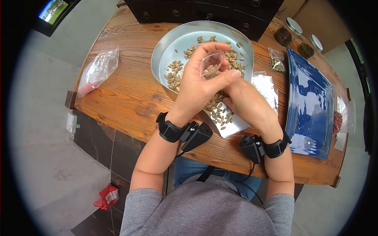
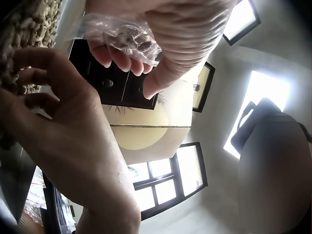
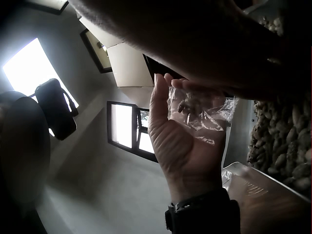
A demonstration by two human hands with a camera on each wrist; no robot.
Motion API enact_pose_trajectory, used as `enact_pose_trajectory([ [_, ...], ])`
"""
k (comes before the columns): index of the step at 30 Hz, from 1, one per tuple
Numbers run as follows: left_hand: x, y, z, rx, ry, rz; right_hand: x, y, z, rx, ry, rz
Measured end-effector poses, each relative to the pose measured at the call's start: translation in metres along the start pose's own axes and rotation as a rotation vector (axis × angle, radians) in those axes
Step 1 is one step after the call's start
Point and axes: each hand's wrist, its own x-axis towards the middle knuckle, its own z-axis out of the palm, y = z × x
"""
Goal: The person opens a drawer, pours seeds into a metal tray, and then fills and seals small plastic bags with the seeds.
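- Closest to the camera is your grey shirt (image 1: 204,208), with your jeans (image 1: 187,170) showing between it and the table edge.
- Black wrist cameras (image 1: 198,137) are strapped to both your forearms, just behind the hands.
- Your left hand (image 1: 192,84) is curved into a wide C, thumb on one side and fingers on the other, gripping a small clear bag (image 1: 210,70) over the pan. The left wrist view shows a few brown pieces inside it.
- Your right hand (image 1: 248,103) reaches down among the loose pieces, its fingers bent into the pile in the left wrist view; you cannot tell from these views whether they have hold of any.
- The brown pieces (image 1: 235,61) lie heaped and scattered in the metal pan (image 1: 181,42), some at its near end.
- The pan rests on your wooden table (image 1: 132,86), in front of a dark drawer cabinet (image 1: 204,15).
- To the pan's left lies a crumpled plastic bag (image 1: 101,69); on its right, near your right hand, is a flat shiny packet (image 1: 265,87).
- Further right you have a glossy blue tray (image 1: 309,102), a filled packet (image 1: 277,62) and two lidded jars (image 1: 283,37).
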Motion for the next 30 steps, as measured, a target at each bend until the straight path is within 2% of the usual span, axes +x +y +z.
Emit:
enact_pose_trajectory([
  [8, 0.0, -0.007, 0.002, 0.034, 0.06, -0.063, 0.004, 0.002, -0.004, 0.112, -0.013, 0.031],
  [10, 0.0, -0.01, 0.002, 0.083, 0.06, -0.049, 0.004, 0.004, -0.009, 0.201, 0.086, 0.05],
  [14, -0.001, -0.008, 0.005, 0.066, 0.039, -0.095, 0.001, 0.009, -0.04, 0.176, 0.128, 0.023],
  [18, -0.004, -0.012, 0.006, 0.143, -0.082, -0.117, -0.005, 0.004, -0.062, 0.33, 0.256, 0.107],
  [20, -0.005, -0.012, 0.009, 0.141, -0.234, -0.096, -0.007, -0.004, -0.068, 0.439, 0.315, 0.042],
  [22, -0.006, -0.005, 0.015, 0.158, -0.224, -0.14, -0.009, -0.01, -0.069, 0.425, 0.291, -0.009],
  [24, -0.007, -0.003, 0.017, 0.151, -0.254, -0.154, -0.01, -0.012, -0.067, 0.354, 0.209, -0.147],
  [26, -0.009, -0.003, 0.018, 0.147, -0.255, -0.196, -0.012, -0.015, -0.066, 0.357, 0.203, -0.13],
  [30, -0.01, -0.006, 0.019, 0.176, -0.267, -0.149, -0.012, -0.015, -0.066, 0.288, 0.19, -0.173],
])
